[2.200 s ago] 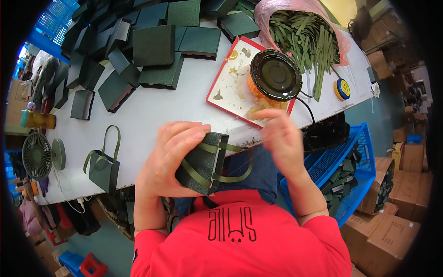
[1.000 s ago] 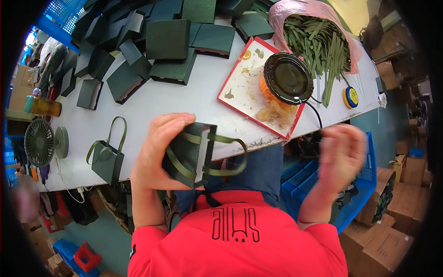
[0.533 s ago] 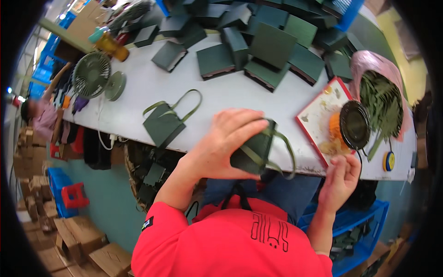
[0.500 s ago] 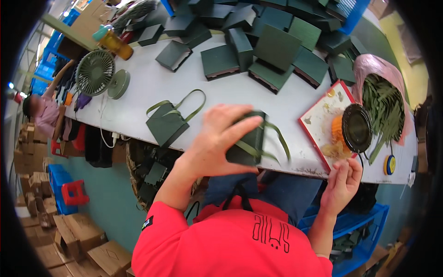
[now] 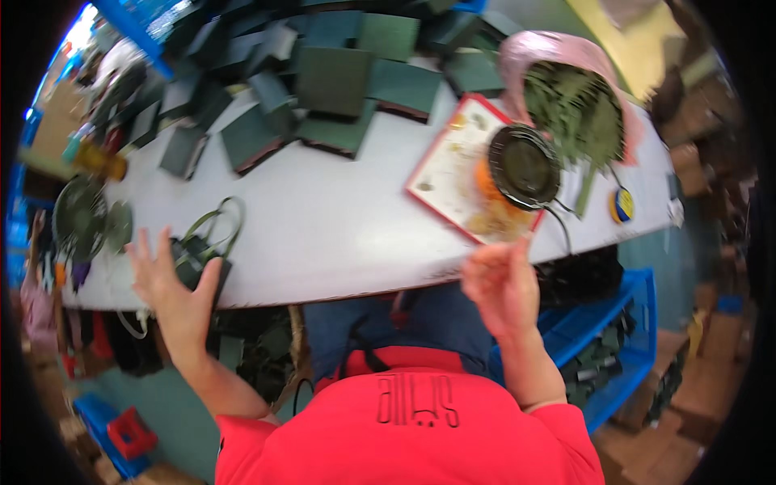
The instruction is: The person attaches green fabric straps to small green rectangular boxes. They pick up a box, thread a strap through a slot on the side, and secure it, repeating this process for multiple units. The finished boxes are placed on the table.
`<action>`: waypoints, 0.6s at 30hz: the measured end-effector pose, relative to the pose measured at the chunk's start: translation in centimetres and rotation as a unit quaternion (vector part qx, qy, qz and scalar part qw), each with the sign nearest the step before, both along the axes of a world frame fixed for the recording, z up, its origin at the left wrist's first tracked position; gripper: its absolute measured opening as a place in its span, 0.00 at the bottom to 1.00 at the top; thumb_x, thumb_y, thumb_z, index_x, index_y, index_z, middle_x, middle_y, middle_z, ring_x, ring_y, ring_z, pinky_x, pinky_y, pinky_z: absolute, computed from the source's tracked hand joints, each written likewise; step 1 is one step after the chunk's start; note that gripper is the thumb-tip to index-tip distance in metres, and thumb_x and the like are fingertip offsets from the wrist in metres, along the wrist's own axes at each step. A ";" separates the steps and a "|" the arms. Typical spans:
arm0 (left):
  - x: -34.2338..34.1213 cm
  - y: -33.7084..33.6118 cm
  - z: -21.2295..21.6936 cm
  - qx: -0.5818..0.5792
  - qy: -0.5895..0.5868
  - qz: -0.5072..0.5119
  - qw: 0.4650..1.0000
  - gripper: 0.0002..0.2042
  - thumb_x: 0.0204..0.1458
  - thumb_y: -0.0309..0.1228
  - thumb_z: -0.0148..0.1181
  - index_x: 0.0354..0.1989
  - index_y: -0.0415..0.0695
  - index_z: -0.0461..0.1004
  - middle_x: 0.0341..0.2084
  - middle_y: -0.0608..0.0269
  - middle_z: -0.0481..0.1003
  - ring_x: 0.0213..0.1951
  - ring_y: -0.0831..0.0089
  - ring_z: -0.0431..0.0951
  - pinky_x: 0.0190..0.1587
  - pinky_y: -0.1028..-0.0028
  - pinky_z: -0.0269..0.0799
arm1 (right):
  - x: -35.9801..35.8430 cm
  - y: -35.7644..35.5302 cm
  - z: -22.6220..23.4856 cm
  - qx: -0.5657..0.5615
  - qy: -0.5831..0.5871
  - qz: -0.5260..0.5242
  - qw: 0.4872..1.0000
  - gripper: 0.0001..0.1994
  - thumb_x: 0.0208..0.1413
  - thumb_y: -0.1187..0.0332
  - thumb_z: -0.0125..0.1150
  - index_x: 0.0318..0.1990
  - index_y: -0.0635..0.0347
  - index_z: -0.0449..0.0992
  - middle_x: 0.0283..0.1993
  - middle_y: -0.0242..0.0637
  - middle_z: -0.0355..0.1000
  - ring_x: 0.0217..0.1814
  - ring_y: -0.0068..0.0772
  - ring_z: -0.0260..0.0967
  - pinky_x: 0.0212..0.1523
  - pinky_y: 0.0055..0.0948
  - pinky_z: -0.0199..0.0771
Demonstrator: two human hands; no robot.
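Note:
My left hand (image 5: 171, 284) is open, fingers and thumb spread, at the table's front left. Right beside it lies a small dark green box (image 5: 191, 257) with green ribbon loops (image 5: 230, 222); the hand partly covers it, and I cannot tell whether they touch or whether a second box lies there. My right hand (image 5: 505, 287) is by the near edge of a red-rimmed white board (image 5: 440, 188), its fingers curled and thumb and fingertips close together. Whatever they may hold is too small to make out. A black round dish (image 5: 524, 167) with an orange side (image 5: 485, 179) stands on the board.
Many dark green boxes (image 5: 333, 81) pile up along the far side. A pink bag (image 5: 525, 48) of green ribbon strips (image 5: 578, 113) lies at the right, near a yellow-and-blue tape roll (image 5: 622, 205). A green fan (image 5: 78, 217) stands far left. Below right is a blue crate (image 5: 638, 347).
My left hand has moved left with the ribboned green box and let it go beside the other one. The view has swung right. My right hand stays by the board, fingers still curled.

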State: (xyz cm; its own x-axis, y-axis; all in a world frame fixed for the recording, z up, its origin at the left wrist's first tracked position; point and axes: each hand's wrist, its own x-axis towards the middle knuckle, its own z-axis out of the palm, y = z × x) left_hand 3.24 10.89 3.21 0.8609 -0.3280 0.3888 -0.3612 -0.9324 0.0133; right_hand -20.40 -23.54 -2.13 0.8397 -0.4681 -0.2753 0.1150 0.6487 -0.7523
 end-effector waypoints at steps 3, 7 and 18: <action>-0.1 -4.6 1.0 -0.116 -0.044 -0.148 0.981 0.30 0.50 0.31 0.71 0.64 0.48 0.70 0.71 0.53 0.60 0.75 0.47 0.51 0.72 0.48 0.48 | 0.8 -0.3 1.4 0.103 -0.100 0.061 0.988 0.42 0.71 0.37 0.23 0.68 0.69 0.64 0.63 0.53 0.71 0.56 0.41 0.75 0.52 0.36 0.77; 3.3 -10.3 -0.4 -0.144 0.005 -0.249 0.958 0.26 0.52 0.30 0.69 0.61 0.45 0.73 0.69 0.55 0.64 0.74 0.48 0.54 0.72 0.52 0.50 | 0.1 -0.7 1.6 0.122 -0.142 0.072 0.980 0.42 0.71 0.36 0.22 0.73 0.67 0.56 0.72 0.53 0.61 0.69 0.45 0.66 0.63 0.40 0.72; 7.5 -13.9 -4.3 0.027 0.125 -0.109 0.986 0.32 0.60 0.51 0.58 0.68 0.43 0.67 0.70 0.50 0.62 0.71 0.48 0.56 0.70 0.49 0.51 | -3.1 -2.8 2.3 0.037 -0.091 -0.056 0.994 0.11 0.71 0.64 0.55 0.45 0.62 0.78 0.24 0.31 0.70 0.17 0.19 0.59 0.21 0.22 0.62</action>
State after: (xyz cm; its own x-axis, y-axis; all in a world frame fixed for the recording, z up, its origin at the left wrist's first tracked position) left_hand 10.71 -2.97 -1.05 0.8339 -0.5308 0.1508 -0.5456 -0.8342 0.0805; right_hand -23.53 -26.33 0.22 0.8229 -0.5449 -0.1610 0.3189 0.6775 -0.6628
